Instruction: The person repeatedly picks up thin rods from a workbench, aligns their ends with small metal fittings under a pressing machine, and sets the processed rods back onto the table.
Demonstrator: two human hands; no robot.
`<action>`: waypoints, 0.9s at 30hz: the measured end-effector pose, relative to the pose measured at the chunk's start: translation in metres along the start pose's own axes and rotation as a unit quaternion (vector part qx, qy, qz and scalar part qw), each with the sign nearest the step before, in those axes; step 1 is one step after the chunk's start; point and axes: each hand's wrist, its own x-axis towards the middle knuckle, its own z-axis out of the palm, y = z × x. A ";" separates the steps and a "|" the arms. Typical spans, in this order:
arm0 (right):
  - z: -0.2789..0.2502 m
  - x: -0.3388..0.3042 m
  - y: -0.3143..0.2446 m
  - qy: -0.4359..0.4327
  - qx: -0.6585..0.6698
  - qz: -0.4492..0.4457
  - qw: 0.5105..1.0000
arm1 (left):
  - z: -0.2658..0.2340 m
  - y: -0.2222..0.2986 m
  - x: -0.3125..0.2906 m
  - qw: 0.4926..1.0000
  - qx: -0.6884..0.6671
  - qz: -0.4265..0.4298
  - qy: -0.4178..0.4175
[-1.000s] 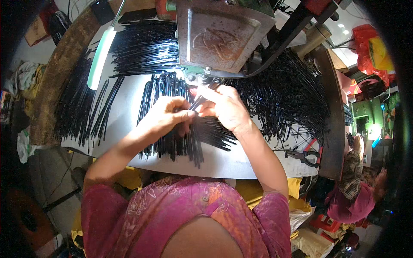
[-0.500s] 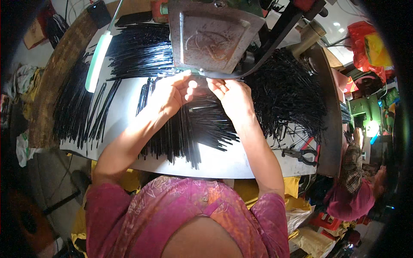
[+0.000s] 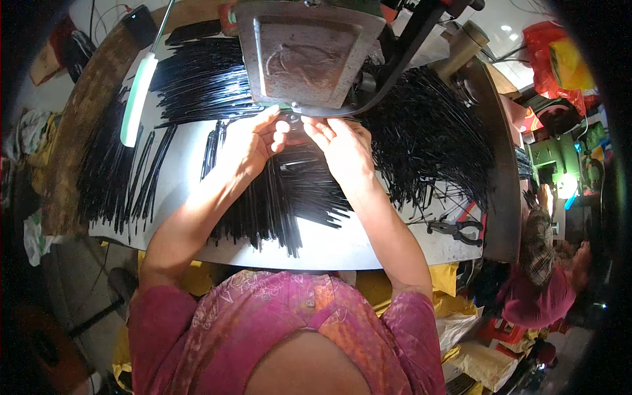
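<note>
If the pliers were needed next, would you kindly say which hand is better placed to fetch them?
Right, I'd judge: the pliers lie at right on the table, closer to the right hand; the left hand would likely have to cross the right forearm.

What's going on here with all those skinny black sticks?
The person's left hand and right hand are close together, up by the lower edge of a worn metal machine. I can't tell if they hold a stick. Below them, a spread of black sticks lies on a white table, with a messier black pile to the right. Pliers lie near that pile.
</note>
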 end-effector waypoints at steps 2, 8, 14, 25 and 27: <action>-0.001 -0.002 0.000 0.000 -0.019 -0.006 1.000 | 0.001 -0.001 -0.001 1.000 -0.004 -0.004 0.012; -0.005 -0.006 0.002 -0.010 -0.036 0.002 0.999 | -0.003 -0.003 -0.001 1.000 -0.003 -0.007 0.004; -0.005 -0.005 0.003 0.004 -0.040 0.004 0.999 | -0.002 -0.005 0.000 1.000 0.018 0.009 0.003; -0.006 -0.005 0.003 0.007 -0.040 0.010 0.999 | 0.001 -0.005 -0.001 1.000 0.027 0.003 0.013; -0.007 -0.005 0.003 0.003 -0.033 0.011 0.999 | 0.001 -0.005 -0.002 1.000 0.023 0.006 0.002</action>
